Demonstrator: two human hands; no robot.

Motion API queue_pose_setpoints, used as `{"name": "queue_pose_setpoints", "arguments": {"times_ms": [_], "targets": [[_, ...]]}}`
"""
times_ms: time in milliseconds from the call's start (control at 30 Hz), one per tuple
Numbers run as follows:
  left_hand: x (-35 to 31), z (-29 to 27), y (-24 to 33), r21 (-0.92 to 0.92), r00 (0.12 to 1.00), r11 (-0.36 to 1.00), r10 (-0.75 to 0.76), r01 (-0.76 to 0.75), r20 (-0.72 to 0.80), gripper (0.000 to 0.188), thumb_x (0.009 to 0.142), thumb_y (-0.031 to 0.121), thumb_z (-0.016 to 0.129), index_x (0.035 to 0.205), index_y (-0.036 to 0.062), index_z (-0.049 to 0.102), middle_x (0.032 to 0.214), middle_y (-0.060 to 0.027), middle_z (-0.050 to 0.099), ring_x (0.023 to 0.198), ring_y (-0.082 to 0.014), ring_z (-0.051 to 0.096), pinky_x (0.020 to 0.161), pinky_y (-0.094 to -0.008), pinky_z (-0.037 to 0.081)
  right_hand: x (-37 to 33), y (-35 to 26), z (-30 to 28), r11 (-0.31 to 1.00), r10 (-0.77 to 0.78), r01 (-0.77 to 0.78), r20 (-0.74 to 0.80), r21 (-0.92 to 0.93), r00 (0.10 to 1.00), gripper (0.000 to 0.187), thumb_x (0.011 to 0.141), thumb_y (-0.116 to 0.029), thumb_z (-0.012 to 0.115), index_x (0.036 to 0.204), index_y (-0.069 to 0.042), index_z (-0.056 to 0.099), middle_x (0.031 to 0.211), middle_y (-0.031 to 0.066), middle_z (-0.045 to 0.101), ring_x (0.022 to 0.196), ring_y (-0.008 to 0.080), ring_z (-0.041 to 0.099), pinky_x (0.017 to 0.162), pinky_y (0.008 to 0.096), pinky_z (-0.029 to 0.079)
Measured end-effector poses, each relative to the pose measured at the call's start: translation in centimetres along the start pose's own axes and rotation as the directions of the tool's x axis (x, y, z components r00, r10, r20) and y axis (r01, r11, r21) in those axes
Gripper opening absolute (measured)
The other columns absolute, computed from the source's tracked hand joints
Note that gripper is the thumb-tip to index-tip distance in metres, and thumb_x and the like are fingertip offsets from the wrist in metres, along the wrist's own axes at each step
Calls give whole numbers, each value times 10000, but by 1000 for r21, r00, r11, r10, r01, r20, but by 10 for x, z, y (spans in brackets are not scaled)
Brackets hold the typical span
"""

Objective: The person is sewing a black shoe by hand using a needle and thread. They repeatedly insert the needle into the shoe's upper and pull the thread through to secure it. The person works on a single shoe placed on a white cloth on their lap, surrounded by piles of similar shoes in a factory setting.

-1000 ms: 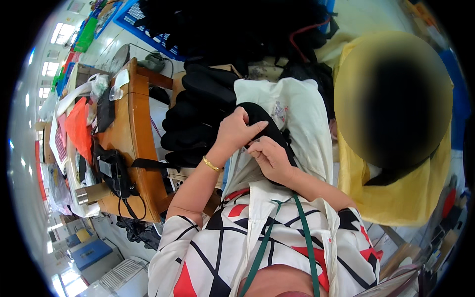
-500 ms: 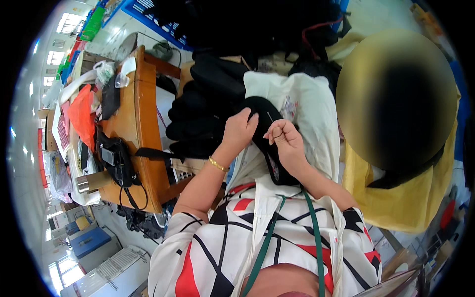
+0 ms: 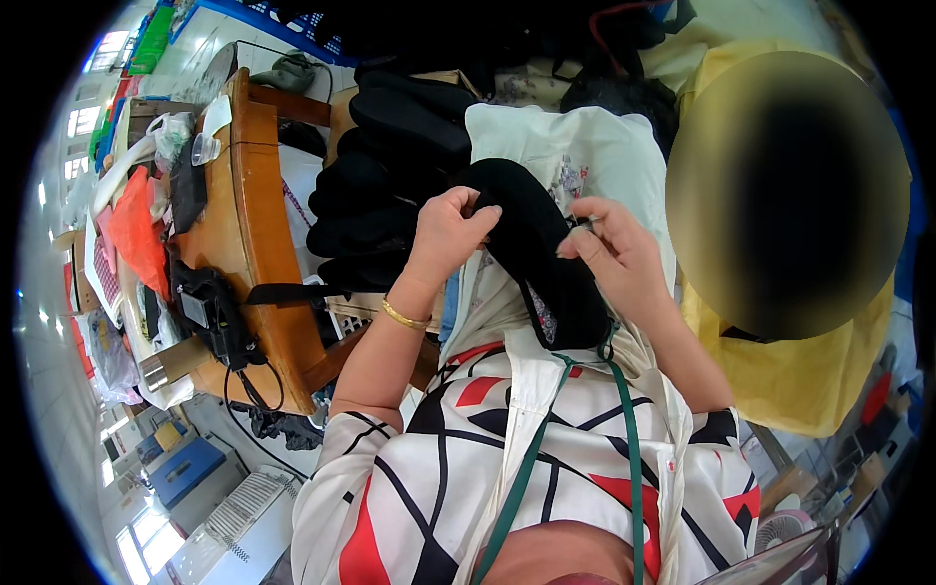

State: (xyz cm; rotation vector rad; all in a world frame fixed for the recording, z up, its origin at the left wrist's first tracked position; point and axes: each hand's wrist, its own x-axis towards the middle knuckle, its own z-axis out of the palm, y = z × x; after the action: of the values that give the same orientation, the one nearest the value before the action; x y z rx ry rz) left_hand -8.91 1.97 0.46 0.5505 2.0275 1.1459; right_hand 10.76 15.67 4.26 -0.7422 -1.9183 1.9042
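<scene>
Left hand [image 3: 450, 229] and right hand [image 3: 612, 255], set apart, each pinch an edge of a curved black fabric shoe upper [image 3: 541, 244], held over white floral-printed cloth [image 3: 561, 156] in front of the chest. Just beyond lies a stack of black shoe pieces [image 3: 390, 171]. At far left stands a cluttered wooden table [image 3: 258, 210].

A short-sleeved white blouse [image 3: 546, 468] with black lines and red patches, green lanyard [image 3: 531, 458], gold bracelet [image 3: 405, 315].

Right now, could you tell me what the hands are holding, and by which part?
Both hold one black shoe upper: the left hand grips its top edge, the right hand pinches its right edge.
</scene>
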Motion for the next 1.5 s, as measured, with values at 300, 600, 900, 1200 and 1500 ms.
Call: {"name": "queue_pose_setpoints", "arguments": {"times_ms": [300, 600, 900, 1200, 1500], "targets": [[-8, 11, -2, -316, 994, 944, -105, 93, -24, 190, 839, 156, 710, 797, -4, 614, 665, -15, 609, 549, -59, 578, 506, -214, 493, 29, 17, 36, 967, 131, -96, 139, -237, 982, 98, 924, -144, 605, 930, -47, 601, 662, 118, 627, 588, 252, 648, 575, 366, 509], [-6, 13, -6, -320, 992, 940, -124, 115, -8, 112, 861, 124, 706, 846, 34, 642, 719, 2, 631, 564, -50, 580, 511, -197, 485, 35, 32, 40, 901, 20, 42, 137, -432, 990, 102, 877, -116, 578, 923, -38, 625, 723, 182, 646, 656, 360, 638, 619, 436, 505], [-5, 12, -4, -310, 992, 943, -124, 120, 5, 112, 865, 128, 701, 834, 34, 647, 716, -1, 634, 555, -52, 579, 511, -196, 484, 41, 33, 41, 864, 30, 66, 182, -499, 983, 102, 893, -130, 536, 914, -54, 601, 737, 196, 657, 683, 409, 636, 638, 503, 501], [1, 1, 0, -329, 971, 916, -194, 232, 143, 119, 887, 155, 650, 831, 50, 647, 712, -20, 642, 536, -85, 592, 509, -214, 496, 42, 31, 41, 779, -41, 163, 210, -606, 977, 87, 940, -162, 533, 961, -80, 552, 708, 168, 643, 654, 395, 628, 578, 507, 472], [-3, 6, 9, -374, 973, 898, -209, 230, 96, 143, 867, 142, 648, 769, 43, 621, 693, -11, 619, 540, -77, 561, 506, -212, 461, 51, 31, 26, 786, -46, 224, 307, -577, 951, 90, 930, -139, 548, 972, -76, 595, 745, 167, 649, 693, 391, 634, 611, 470, 493]]}}
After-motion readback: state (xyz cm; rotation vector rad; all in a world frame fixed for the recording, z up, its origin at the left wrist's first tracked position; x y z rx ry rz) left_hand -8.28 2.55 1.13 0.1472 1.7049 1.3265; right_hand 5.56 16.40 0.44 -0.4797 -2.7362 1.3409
